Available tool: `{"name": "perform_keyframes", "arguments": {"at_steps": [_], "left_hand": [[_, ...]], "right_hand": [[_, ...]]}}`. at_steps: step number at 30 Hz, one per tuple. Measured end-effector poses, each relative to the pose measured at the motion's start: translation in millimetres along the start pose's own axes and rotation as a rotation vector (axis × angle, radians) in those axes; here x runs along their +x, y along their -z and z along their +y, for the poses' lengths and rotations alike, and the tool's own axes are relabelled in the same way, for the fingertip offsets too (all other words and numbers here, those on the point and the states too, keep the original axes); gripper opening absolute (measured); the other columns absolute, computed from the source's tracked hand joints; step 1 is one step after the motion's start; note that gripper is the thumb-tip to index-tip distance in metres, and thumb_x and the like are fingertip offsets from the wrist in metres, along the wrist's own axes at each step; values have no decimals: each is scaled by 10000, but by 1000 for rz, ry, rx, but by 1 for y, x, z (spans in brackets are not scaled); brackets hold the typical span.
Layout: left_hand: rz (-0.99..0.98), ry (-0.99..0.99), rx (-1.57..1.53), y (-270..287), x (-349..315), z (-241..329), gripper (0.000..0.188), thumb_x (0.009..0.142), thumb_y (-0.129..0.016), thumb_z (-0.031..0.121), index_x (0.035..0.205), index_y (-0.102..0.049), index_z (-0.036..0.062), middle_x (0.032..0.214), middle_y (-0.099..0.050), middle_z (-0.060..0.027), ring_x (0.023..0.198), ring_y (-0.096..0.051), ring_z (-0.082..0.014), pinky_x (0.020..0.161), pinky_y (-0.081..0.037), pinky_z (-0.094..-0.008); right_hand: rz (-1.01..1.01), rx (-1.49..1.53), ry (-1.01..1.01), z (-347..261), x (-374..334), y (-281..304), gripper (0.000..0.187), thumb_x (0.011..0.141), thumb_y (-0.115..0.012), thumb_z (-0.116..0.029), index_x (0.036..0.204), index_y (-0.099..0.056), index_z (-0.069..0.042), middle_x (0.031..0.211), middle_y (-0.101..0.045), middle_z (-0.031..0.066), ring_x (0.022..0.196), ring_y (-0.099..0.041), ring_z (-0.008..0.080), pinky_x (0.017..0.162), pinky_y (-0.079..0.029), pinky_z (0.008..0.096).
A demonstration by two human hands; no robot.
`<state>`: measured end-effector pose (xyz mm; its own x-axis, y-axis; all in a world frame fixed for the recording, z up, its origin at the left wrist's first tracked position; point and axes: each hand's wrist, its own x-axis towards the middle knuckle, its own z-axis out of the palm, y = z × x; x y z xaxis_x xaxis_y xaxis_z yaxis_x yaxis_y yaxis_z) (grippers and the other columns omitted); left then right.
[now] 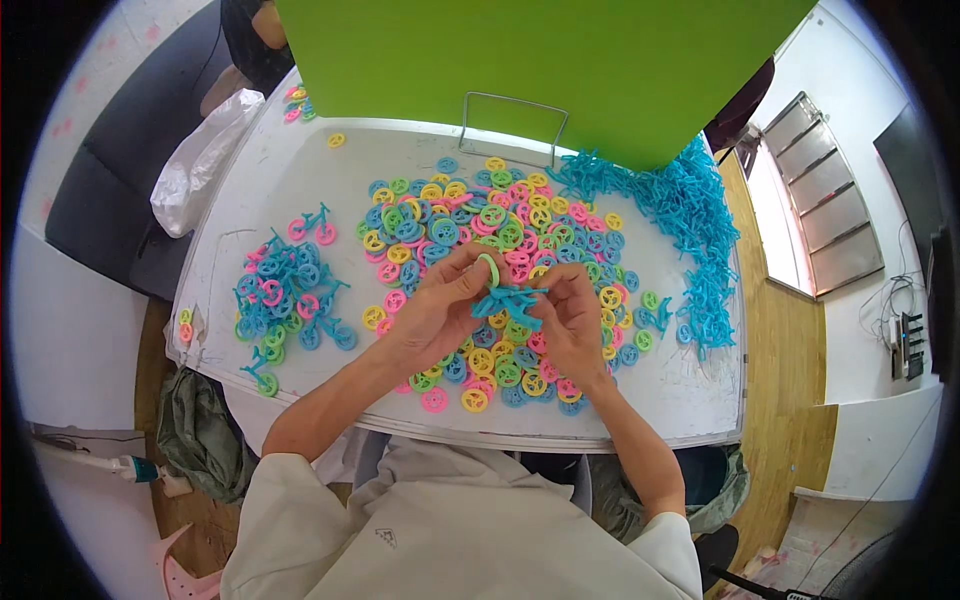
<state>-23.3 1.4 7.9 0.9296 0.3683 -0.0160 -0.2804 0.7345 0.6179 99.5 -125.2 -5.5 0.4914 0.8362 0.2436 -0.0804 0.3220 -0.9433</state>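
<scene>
Over the middle of the table, my left hand (440, 308) is closed, its thumb and forefinger pinching a green toy wheel (489, 268). Just below that wheel are blue plastic toy bicycle frames (512, 302), seemingly more than one, between my two hands. My right hand (572, 325) is closed too, fingertips pinched at the right end of these frames. Its fingers partly hide what they grip. Beneath both hands spreads a big loose heap of small spoked wheels (445, 232) in pink, yellow, green and blue.
Blue frames lie piled (690, 215) along the table's right and far right side. At the left sits a cluster of frames with wheels on them (285, 285). A green panel (540, 60) stands at the far edge, with a wire stand (513, 96) before it. A white plastic bag (200, 160) hangs at the far left.
</scene>
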Motion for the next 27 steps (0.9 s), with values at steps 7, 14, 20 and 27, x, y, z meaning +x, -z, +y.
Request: {"name": "perform_keyframes", "arguments": {"at_steps": [7, 14, 20, 27], "left_hand": [[113, 13, 284, -1, 0, 8, 214, 959, -526, 284, 1060, -503, 96, 882, -508, -2, 806, -511, -120, 724, -414, -262], [70, -140, 459, 4, 4, 15, 230, 969, -511, 301, 1058, -509, 89, 856, -516, 2, 782, -516, -106, 690, -427, -249], [-28, -323, 686, -4, 2, 8, 199, 986, -482, 244, 1051, -510, 59, 858, -532, -24, 820, -547, -120, 739, -468, -276], [87, -262, 657, 19, -1, 17, 144, 957, -455, 116, 997, -575, 46, 862, -535, -22, 851, -552, -107, 749, -442, -239]], "right_hand": [[-271, -285, -17, -3, -1, 7, 227, 817, -567, 97, 1007, -510, -15, 974, -589, 81, 890, -593, 163, 774, -488, 295], [-388, -496, 112, -4, 3, 6, 274, 807, -583, 87, 1062, -578, -14, 980, -612, 82, 877, -609, 183, 785, -496, 301], [-268, -355, -22, 4, -3, 1, 194, 875, -546, 49, 1059, -573, -5, 990, -619, 79, 911, -601, 135, 801, -495, 282], [-111, -218, -80, -5, -1, 5, 161, 927, -497, 18, 1069, -573, 12, 1025, -613, 72, 941, -590, 124, 823, -485, 264]]}}
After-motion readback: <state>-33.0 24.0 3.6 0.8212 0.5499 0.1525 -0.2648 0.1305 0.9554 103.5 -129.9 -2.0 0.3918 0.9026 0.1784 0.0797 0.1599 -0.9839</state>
